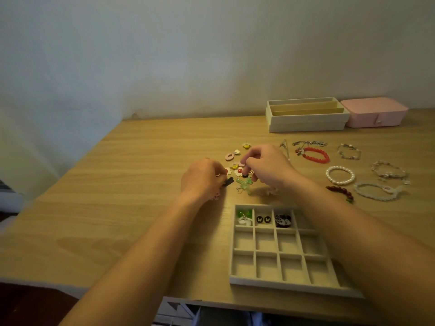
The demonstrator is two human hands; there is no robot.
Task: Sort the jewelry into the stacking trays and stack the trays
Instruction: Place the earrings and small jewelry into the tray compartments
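Your left hand (202, 177) is curled knuckles-up on the table (117, 184), its fingertips pinching a small black clip (229, 181) that touches the wood. Your right hand (266, 165) is curled just beside it, thumb and forefinger closed on a small dark stud (244, 174) held just above the surface. Between the 2 hands lies a clear green earring (246, 184).

Just behind your fingers sits the loose pile of flower earrings (234, 165), with a pink oval piece (229, 156) and a yellow flower (246, 145) a little farther back.

Near you, under your right forearm, is the grid tray (277, 281), with 3 rows of square cells showing. In its far row, the first 3 cells from the left hold green earrings (243, 215), 2 black round studs (263, 219) and a dark patterned piece (283, 220); the other cells in view hold nothing.

To the right lie the bracelets, apart from each other: a red bead bracelet (315, 155), a pearl bracelet (340, 175), a dark red bracelet (341, 191), a clear bead bracelet (374, 191), plus silver chains (309, 144).

At the back by the wall stand the stacked trays (306, 123) with long slots, touching a pink box (374, 111).
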